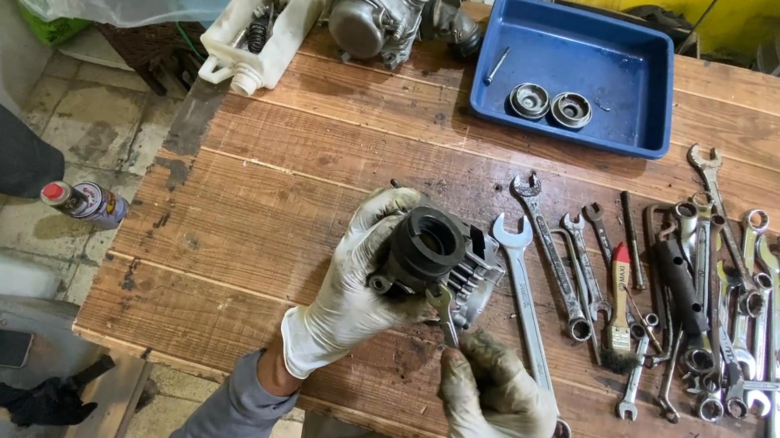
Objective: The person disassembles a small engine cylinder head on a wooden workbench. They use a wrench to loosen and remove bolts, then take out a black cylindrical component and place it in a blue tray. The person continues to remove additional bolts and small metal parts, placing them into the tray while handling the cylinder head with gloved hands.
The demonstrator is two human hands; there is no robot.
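Note:
My left hand [353,285], in a dirty white glove, grips a grey metal engine part with a black round rubber collar [428,250] just above the wooden table [249,221]. My right hand [493,415], also gloved and grimy, holds a small wrench [443,311] whose open end sits against the lower side of the part. The wrench's handle is hidden in my fingers.
Several wrenches [747,326] and a small brush [621,310] lie in a row on the right. A blue tray [628,90] with two round metal pieces stands at the back, beside a grey engine casting [373,1] and a white cut jug of parts [266,17]. A spray can [83,201] lies on the floor at left.

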